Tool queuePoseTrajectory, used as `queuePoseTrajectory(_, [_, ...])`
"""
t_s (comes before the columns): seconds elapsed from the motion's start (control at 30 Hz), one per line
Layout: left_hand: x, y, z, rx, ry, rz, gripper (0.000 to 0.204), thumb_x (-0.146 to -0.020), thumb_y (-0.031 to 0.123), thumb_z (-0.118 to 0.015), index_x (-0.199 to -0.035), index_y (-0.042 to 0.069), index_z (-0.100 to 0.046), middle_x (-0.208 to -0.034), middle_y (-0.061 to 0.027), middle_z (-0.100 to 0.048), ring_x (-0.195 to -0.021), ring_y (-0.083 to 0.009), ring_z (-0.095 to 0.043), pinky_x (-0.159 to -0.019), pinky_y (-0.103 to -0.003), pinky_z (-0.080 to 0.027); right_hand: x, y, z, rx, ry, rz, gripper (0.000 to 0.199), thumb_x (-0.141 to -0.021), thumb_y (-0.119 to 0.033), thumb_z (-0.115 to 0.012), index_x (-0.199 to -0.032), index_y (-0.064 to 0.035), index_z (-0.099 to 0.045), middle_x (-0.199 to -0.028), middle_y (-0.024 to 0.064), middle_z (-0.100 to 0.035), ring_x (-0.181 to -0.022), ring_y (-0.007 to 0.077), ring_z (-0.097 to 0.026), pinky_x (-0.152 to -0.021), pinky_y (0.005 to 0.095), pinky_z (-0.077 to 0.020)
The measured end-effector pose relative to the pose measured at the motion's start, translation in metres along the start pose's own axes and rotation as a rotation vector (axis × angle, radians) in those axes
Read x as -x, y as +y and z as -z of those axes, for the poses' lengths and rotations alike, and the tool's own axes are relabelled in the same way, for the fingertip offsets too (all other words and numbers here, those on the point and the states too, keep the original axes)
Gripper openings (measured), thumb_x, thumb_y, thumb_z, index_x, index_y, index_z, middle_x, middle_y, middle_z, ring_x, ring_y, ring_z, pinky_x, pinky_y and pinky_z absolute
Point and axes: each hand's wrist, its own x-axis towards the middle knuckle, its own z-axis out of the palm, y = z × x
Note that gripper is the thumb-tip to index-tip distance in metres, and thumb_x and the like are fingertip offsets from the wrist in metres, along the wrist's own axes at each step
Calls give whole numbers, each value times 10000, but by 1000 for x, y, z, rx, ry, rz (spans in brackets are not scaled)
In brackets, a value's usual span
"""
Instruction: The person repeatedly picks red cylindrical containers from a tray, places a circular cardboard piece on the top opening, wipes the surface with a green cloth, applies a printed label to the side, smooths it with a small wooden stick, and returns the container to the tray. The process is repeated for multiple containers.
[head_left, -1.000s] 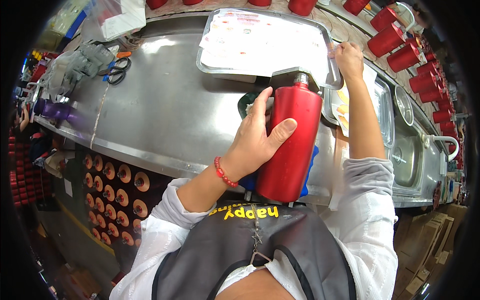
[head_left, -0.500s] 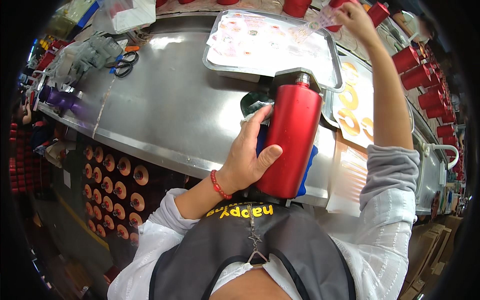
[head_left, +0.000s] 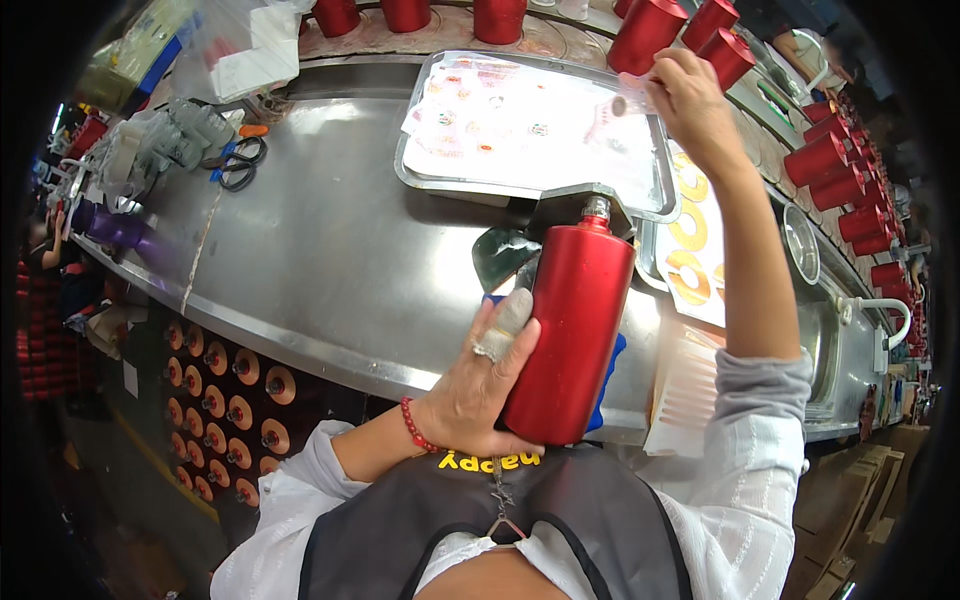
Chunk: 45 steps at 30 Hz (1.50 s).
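While peeling: left hand (head_left: pixel 480 385) gripping red bottle (head_left: pixel 570 335) steady; right hand (head_left: pixel 690 95) pinching clear sticker (head_left: pixel 632 97), lifted slow off tray (head_left: pixel 420 180).

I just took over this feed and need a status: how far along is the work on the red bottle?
Done: red bottles already line the back of the steel bench. In hand: the left hand steadies a tall red bottle against the bench edge, while the right hand lifts a small clear sticker above the sticker tray. Left: this bottle's side shows no sticker yet.
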Motion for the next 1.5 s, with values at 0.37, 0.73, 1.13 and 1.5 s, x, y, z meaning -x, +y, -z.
queuePoseTrajectory(0.37, [3,17,1,-281,63,39,1062,-787,451,-783,-1481,-155,-253,-1375,-333,-496,-1285,-492,-498,-1144,-583,-268,12,-108,210,-303,-256,155,85,-986,-51,-570,-940,9,-533,-1247,129,-604,-866,136,-568,-750,278,-473])
queuePoseTrajectory(0.73, [16,3,-16,-91,96,49,1139,-744,445,-836,-1531,-94,-213,-1364,-320,-505,-1196,-459,-553,-1070,-517,-403,55,-132,151,-616,-429,165,107,-983,-108,-600,-972,-8,-566,-1054,86,-584,-838,181,-550,-729,315,-461])
queuePoseTrajectory(1.13, [-8,29,-8,139,72,272,1057,-847,445,-736,-1550,-56,-126,-1511,-341,-309,-1381,-460,-367,-1167,-488,-277,81,-145,93,-569,-234,-133,207,-919,-182,-694,-926,-9,-582,-1063,115,-603,-967,287,-625,-835,374,-497])
queuePoseTrajectory(1.5, [-38,8,11,83,146,77,662,-961,360,-650,-1497,40,-431,-1590,-266,-267,-1475,-373,-283,-1192,-436,-235,126,-184,98,-555,32,-344,344,-903,-95,-693,-1242,-41,-677,-1280,205,-544,-1094,324,-567,-947,392,-492])
